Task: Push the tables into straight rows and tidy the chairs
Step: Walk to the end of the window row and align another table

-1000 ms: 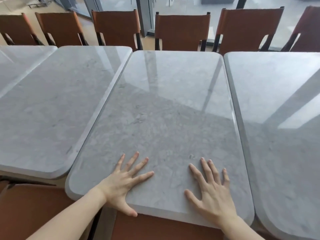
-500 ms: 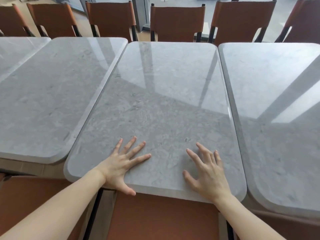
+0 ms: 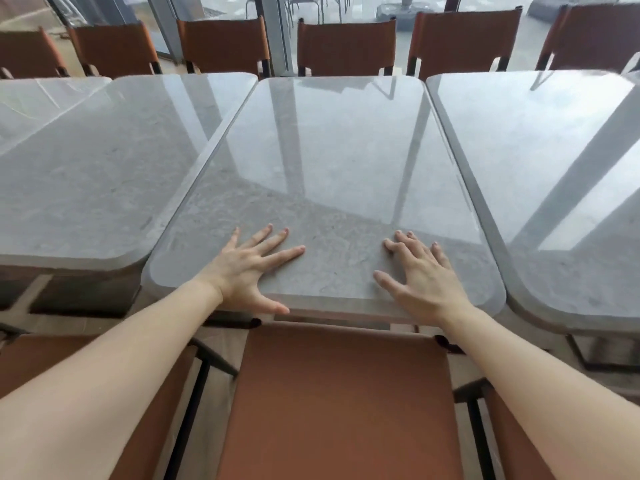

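A person's two bare arms reach forward over a rust-brown leather chair seat (image 3: 341, 393) to a glossy grey stone-look table with rounded corners (image 3: 332, 161), the middle one of a row. The left hand (image 3: 247, 268) lies flat on the tabletop near its front edge, fingers straight and spread, thumb stretched along the rim; it grips nothing. The right hand (image 3: 424, 275) rests on the same top toward the front right corner, palm down, fingers slightly bent with their tips on the surface, thumb out to the side; it also holds nothing. A matching grey table on the left (image 3: 97, 168) sits close alongside, its long edge nearly touching at the far end, and its front edge stops further back than the middle table's. A matching grey table on the right (image 3: 554, 168) runs alongside with a narrow dark gap between the edges. A fourth grey tabletop (image 3: 31, 105) shows at far left. Beyond the far edges stands a row of brown leather chair backs with dark frames (image 3: 346, 46), drawn close to the tables, with glass panels (image 3: 225, 6) behind them. No containers are visible.
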`<control>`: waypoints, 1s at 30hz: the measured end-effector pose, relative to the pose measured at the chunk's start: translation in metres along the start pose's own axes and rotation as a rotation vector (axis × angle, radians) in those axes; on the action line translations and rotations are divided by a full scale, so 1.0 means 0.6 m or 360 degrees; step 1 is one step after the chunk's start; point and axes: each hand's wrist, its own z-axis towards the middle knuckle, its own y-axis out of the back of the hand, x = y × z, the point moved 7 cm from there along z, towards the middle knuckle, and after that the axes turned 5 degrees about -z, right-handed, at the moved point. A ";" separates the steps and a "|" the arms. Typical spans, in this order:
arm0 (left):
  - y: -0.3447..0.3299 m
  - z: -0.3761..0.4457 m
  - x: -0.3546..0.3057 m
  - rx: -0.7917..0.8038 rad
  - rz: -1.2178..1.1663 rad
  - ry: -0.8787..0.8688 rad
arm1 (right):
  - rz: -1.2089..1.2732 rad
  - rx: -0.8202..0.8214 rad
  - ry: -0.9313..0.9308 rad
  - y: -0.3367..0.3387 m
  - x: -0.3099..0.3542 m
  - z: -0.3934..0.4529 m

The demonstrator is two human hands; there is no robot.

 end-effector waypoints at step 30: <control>-0.012 -0.005 0.008 -0.0086 -0.0220 0.0026 | -0.0423 0.0074 -0.0332 -0.023 0.002 -0.006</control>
